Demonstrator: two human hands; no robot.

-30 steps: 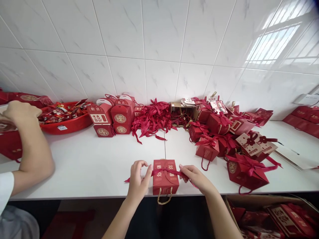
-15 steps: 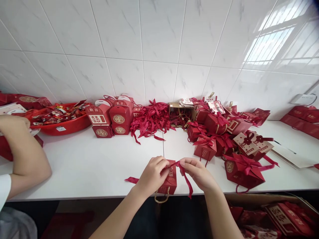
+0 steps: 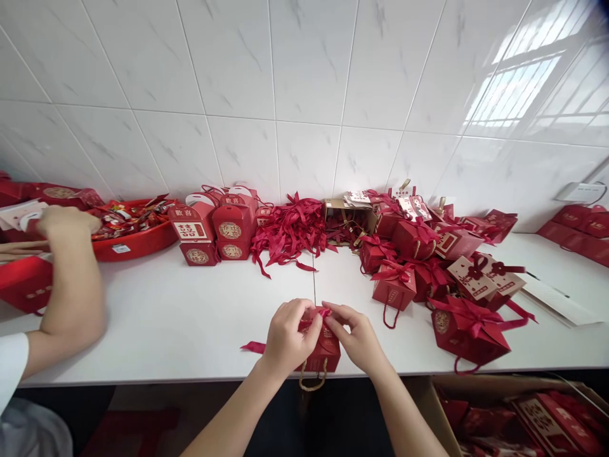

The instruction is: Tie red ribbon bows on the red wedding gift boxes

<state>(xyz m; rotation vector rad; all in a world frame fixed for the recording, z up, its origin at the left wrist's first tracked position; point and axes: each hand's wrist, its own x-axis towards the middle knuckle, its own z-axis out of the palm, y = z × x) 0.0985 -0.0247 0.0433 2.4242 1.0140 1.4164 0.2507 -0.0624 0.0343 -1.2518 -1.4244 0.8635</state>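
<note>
Desk (image 3: 157, 324), one, white, across the frame.
Red box (image 3: 328, 358), one, on the near edge at lower centre of the frame, between the two hands; long axis not readable, the top being partly covered. It lies to the right of the left hand (image 3: 292, 333), which is the nearer and overlaps its left side, and to the left of the right hand (image 3: 354, 333).
Hands, two: thumb and fingers of each pinch the same ribbon (image 3: 324, 313), over the box top. Ribbon tail, one, emerging left.

Counts:
Heap of red boxes (image 3: 413, 238), right of frame, several with bows; overlapping, no sure count.
Carton (image 3: 436, 412), lower right, one.
Red basin (image 3: 143, 246) of wrapped pieces, left, one.
Standing boxes (image 3: 233, 222), left of centre, two in front, more behind.
Loose ribbons (image 3: 292, 228), centre, one tangle, uncountable.
Rope handle (image 3: 313, 384), pale, one showing.
</note>
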